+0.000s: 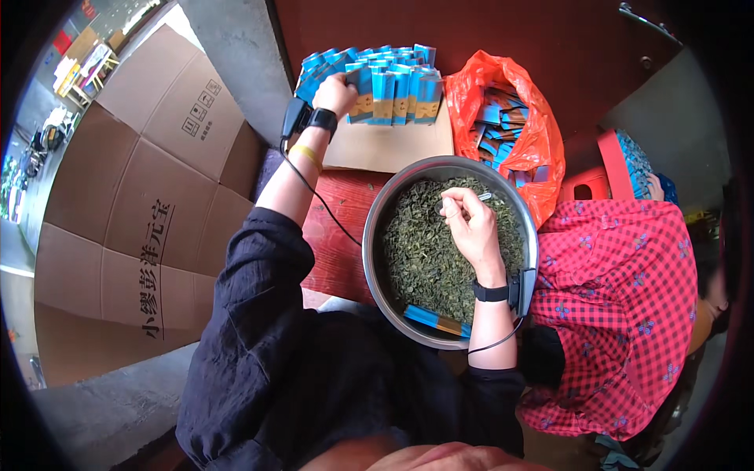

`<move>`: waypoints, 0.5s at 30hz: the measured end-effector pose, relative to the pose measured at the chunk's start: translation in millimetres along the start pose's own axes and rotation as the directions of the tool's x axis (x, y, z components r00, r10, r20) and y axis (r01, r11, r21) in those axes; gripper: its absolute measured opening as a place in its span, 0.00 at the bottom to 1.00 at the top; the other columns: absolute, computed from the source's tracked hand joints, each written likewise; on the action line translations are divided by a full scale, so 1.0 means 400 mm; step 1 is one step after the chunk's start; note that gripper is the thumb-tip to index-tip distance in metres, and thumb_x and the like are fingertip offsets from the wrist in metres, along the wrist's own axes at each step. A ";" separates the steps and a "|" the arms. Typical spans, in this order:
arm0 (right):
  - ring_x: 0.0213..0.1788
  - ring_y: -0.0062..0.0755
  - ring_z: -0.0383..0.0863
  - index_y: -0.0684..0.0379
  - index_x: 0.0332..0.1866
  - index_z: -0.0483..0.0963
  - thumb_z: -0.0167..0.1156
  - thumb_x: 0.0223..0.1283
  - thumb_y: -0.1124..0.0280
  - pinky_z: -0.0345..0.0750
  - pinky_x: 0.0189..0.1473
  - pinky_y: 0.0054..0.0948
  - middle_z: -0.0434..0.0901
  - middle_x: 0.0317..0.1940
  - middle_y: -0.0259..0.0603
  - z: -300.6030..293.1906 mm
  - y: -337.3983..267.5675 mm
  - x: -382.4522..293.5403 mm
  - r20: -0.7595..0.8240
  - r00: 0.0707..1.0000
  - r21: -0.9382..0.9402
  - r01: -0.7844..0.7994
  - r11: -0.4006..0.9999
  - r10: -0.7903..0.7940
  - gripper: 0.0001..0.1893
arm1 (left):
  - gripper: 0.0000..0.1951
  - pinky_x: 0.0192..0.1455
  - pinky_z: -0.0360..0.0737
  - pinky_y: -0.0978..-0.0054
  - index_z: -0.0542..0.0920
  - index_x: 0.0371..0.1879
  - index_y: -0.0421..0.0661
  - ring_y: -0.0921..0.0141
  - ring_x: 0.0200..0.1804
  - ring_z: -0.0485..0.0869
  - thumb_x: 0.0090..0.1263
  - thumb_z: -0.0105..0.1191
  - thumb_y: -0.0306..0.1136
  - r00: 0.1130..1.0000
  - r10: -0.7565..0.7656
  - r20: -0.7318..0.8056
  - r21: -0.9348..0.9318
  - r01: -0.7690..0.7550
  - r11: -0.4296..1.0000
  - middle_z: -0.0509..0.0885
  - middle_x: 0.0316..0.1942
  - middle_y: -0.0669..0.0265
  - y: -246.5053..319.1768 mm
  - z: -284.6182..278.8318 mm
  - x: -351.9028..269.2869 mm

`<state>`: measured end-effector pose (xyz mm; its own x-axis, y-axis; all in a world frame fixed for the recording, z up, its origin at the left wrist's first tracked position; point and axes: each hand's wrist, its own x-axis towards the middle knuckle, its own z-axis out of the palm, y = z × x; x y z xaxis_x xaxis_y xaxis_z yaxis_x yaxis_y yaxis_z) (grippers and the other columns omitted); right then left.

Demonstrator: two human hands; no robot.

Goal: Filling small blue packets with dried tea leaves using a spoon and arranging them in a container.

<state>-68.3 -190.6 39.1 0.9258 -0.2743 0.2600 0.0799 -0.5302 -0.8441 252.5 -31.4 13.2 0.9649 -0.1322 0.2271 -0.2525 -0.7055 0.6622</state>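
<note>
My left hand [337,96] is at the left front of the rows of blue and tan packets [383,100] standing on a cardboard piece [386,146]; its fingers touch one packet there. Above the dried green leaves [418,247] in a round metal basin [373,259], my right hand [468,221] is closed around a small utensil, whose clear tip shows past the fingers. A blue and tan packet [436,321] lies along the basin's near inner wall. Beyond the basin, an orange-red plastic bag [542,135] stands open with many similar packets [500,129] inside.
The basin and cardboard are on a red wooden surface [333,235]. A large cardboard box [159,176] stands at the left. Close on the right is another person in a red checked garment [618,294], a hand [655,187] by a red container [614,165] of blue pieces. Cables run from both wrist devices.
</note>
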 end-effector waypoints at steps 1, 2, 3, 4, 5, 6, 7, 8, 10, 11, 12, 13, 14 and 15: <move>0.31 0.29 0.85 0.60 0.45 0.76 0.58 0.67 0.67 0.80 0.35 0.27 0.83 0.27 0.39 0.000 -0.001 0.000 -0.003 1.000 -0.007 -0.002 1.000 0.002 0.08 | 0.13 0.53 0.80 0.58 0.84 0.42 0.48 0.53 0.47 0.84 0.62 0.52 0.37 1.000 -0.021 0.016 0.015 0.020 1.000 0.86 0.42 0.53 -0.009 -0.002 0.014; 0.31 0.29 0.85 0.59 0.45 0.76 0.58 0.67 0.67 0.80 0.35 0.28 0.83 0.27 0.39 -0.001 -0.001 -0.001 0.010 1.000 -0.020 -0.010 1.000 0.010 0.08 | 0.13 0.54 0.80 0.59 0.84 0.43 0.49 0.54 0.49 0.84 0.62 0.52 0.37 0.996 -0.077 0.042 -0.004 0.077 0.997 0.86 0.43 0.54 -0.020 0.000 0.025; 0.31 0.29 0.85 0.59 0.45 0.76 0.58 0.67 0.67 0.80 0.35 0.28 0.83 0.27 0.39 -0.001 -0.001 0.000 0.014 1.000 -0.017 -0.012 1.000 0.012 0.08 | 0.14 0.56 0.79 0.59 0.84 0.44 0.49 0.54 0.50 0.84 0.61 0.53 0.37 0.990 -0.127 0.065 -0.023 0.129 0.991 0.86 0.44 0.54 -0.031 0.001 0.041; 0.31 0.24 0.84 0.61 0.46 0.76 0.58 0.68 0.69 0.79 0.35 0.24 0.83 0.28 0.37 -0.002 -0.002 0.000 0.032 0.999 -0.025 -0.013 1.000 0.014 0.08 | 0.14 0.56 0.79 0.59 0.84 0.44 0.49 0.54 0.50 0.84 0.61 0.53 0.37 0.989 -0.131 0.065 -0.021 0.133 0.991 0.86 0.44 0.54 -0.046 0.002 0.052; 0.32 0.19 0.82 0.63 0.46 0.76 0.57 0.68 0.71 0.79 0.34 0.21 0.82 0.29 0.35 -0.001 -0.004 -0.001 0.050 0.999 -0.033 -0.013 0.999 0.015 0.08 | 0.16 0.57 0.78 0.60 0.82 0.47 0.48 0.55 0.52 0.83 0.61 0.53 0.36 0.983 -0.149 0.106 -0.044 0.154 0.987 0.85 0.46 0.54 -0.062 0.003 0.057; 0.32 0.19 0.82 0.63 0.46 0.76 0.57 0.68 0.71 0.79 0.35 0.21 0.82 0.29 0.34 -0.001 -0.007 -0.003 0.043 0.999 -0.032 -0.016 0.999 0.017 0.08 | 0.18 0.58 0.78 0.61 0.81 0.50 0.47 0.55 0.53 0.82 0.60 0.54 0.36 0.976 -0.162 0.148 -0.068 0.174 0.982 0.85 0.49 0.53 -0.074 0.009 0.057; 0.32 0.19 0.82 0.63 0.46 0.76 0.57 0.68 0.71 0.79 0.35 0.21 0.82 0.29 0.34 0.001 -0.006 -0.004 0.045 0.999 -0.031 -0.015 0.999 0.016 0.08 | 0.18 0.58 0.78 0.61 0.81 0.50 0.47 0.55 0.53 0.82 0.60 0.54 0.36 0.976 -0.164 0.147 -0.067 0.175 0.982 0.85 0.49 0.53 -0.086 0.016 0.053; 0.32 0.18 0.81 0.62 0.47 0.76 0.57 0.69 0.71 0.79 0.35 0.20 0.82 0.29 0.34 0.004 -0.002 -0.004 0.040 0.999 -0.013 -0.021 1.000 0.021 0.08 | 0.20 0.59 0.77 0.62 0.79 0.53 0.45 0.55 0.55 0.82 0.60 0.54 0.36 0.986 -0.146 0.080 -0.084 0.153 0.985 0.83 0.51 0.52 -0.100 0.022 0.047; 0.31 0.17 0.81 0.62 0.47 0.76 0.56 0.69 0.71 0.78 0.33 0.20 0.82 0.28 0.33 0.000 0.008 -0.009 0.018 1.000 0.006 -0.025 1.000 0.025 0.08 | 0.25 0.60 0.76 0.63 0.74 0.58 0.42 0.55 0.56 0.81 0.60 0.56 0.37 0.993 -0.107 0.040 -0.115 0.111 0.987 0.81 0.54 0.49 -0.089 0.026 0.030; 0.31 0.17 0.81 0.62 0.47 0.76 0.56 0.69 0.71 0.78 0.33 0.20 0.82 0.28 0.33 -0.003 0.012 -0.007 0.018 0.999 0.006 -0.030 1.000 0.030 0.08 | 0.25 0.60 0.76 0.63 0.74 0.58 0.42 0.55 0.56 0.81 0.60 0.56 0.37 0.993 -0.107 0.045 -0.113 0.111 0.987 0.81 0.54 0.49 -0.086 0.025 0.022; 0.31 0.17 0.80 0.61 0.47 0.76 0.56 0.69 0.71 0.77 0.33 0.20 0.81 0.28 0.33 -0.008 0.020 -0.006 0.010 0.999 -0.010 -0.031 0.999 0.031 0.08 | 0.25 0.60 0.76 0.63 0.74 0.58 0.42 0.55 0.55 0.81 0.60 0.56 0.38 0.999 -0.029 -0.028 -0.121 0.025 0.992 0.82 0.53 0.50 -0.075 0.027 0.009; 0.30 0.17 0.80 0.61 0.47 0.76 0.56 0.69 0.71 0.77 0.32 0.20 0.81 0.28 0.33 -0.005 0.017 -0.011 0.005 0.999 -0.025 -0.038 0.999 0.038 0.08 | 0.25 0.60 0.76 0.63 0.74 0.57 0.43 0.55 0.55 0.81 0.61 0.56 0.39 0.995 0.045 -0.094 -0.122 -0.056 0.991 0.82 0.52 0.51 -0.075 0.026 -0.014; 0.30 0.22 0.83 0.59 0.44 0.77 0.56 0.69 0.68 0.77 0.34 0.24 0.82 0.25 0.38 -0.004 0.007 0.001 0.001 0.999 -0.015 -0.043 0.999 0.043 0.07 | 0.24 0.58 0.78 0.62 0.75 0.57 0.43 0.56 0.51 0.83 0.61 0.56 0.39 0.979 0.131 -0.159 -0.171 -0.158 0.973 0.84 0.50 0.54 -0.076 0.014 -0.022; 0.29 0.20 0.82 0.59 0.45 0.77 0.56 0.69 0.68 0.76 0.33 0.23 0.82 0.24 0.36 -0.001 0.020 0.005 -0.019 0.999 0.027 -0.031 0.999 0.032 0.08 | 0.19 0.52 0.81 0.66 0.80 0.50 0.43 0.60 0.46 0.86 0.62 0.57 0.38 0.959 0.198 -0.201 -0.256 -0.246 0.935 0.86 0.43 0.56 -0.052 0.009 -0.049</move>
<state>-65.8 -195.7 33.1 0.9207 -0.3062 0.2418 0.0606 -0.4999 -0.8640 239.1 -16.6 -7.7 0.8613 -0.1263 0.4922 -0.4921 -0.4486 0.7460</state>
